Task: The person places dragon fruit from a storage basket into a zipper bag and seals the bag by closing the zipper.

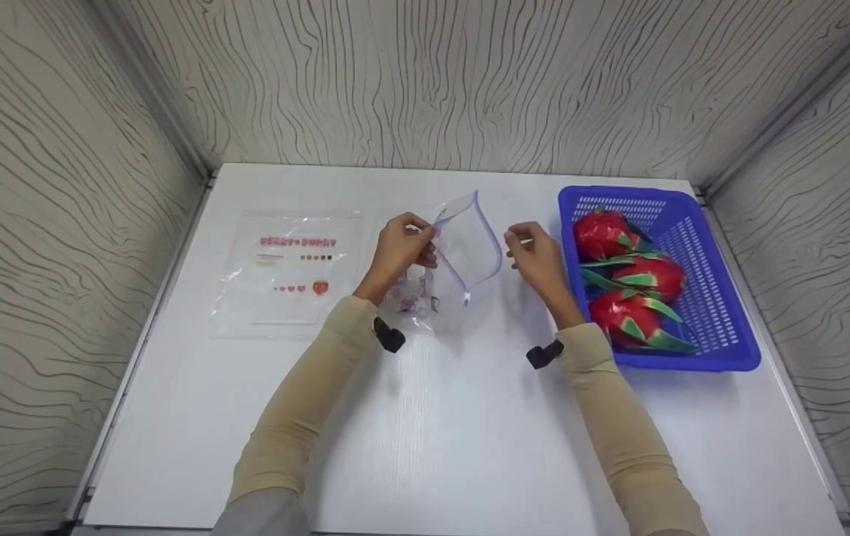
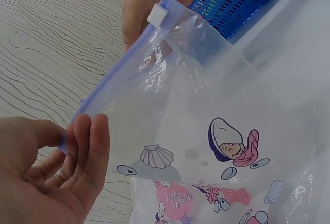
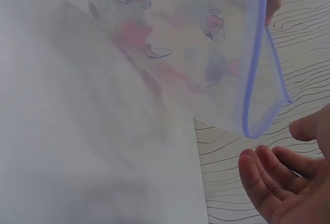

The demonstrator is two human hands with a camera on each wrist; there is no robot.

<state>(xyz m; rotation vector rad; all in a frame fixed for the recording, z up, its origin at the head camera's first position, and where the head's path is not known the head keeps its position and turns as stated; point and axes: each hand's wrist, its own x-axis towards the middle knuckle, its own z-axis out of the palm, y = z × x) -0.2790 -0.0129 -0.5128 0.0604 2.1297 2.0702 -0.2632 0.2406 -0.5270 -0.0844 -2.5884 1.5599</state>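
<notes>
My left hand [image 1: 404, 244] pinches the edge of a clear slider zip bag [image 2: 196, 105] between thumb and fingers, near one end of its purple zip strip [image 2: 111, 74]. The bag hangs above the table with its mouth spread apart, facing the right hand. Shells and pink cartoon figures are printed on its film, and a white slider [image 2: 157, 15] sits at the far end of the strip. My right hand [image 1: 537, 257] is just to the right of the mouth, apart from the bag, fingers loosely bent and holding nothing.
On the left of the white table [image 1: 425, 447] lies a flat clear bag [image 1: 287, 272] with red lettering and hearts. To the right stands a blue perforated basket [image 1: 749, 357] with red, green-leaved dragon fruit shapes [image 1: 652, 279] inside. Patterned panels [image 1: 425, 82] wall the table's back and sides.
</notes>
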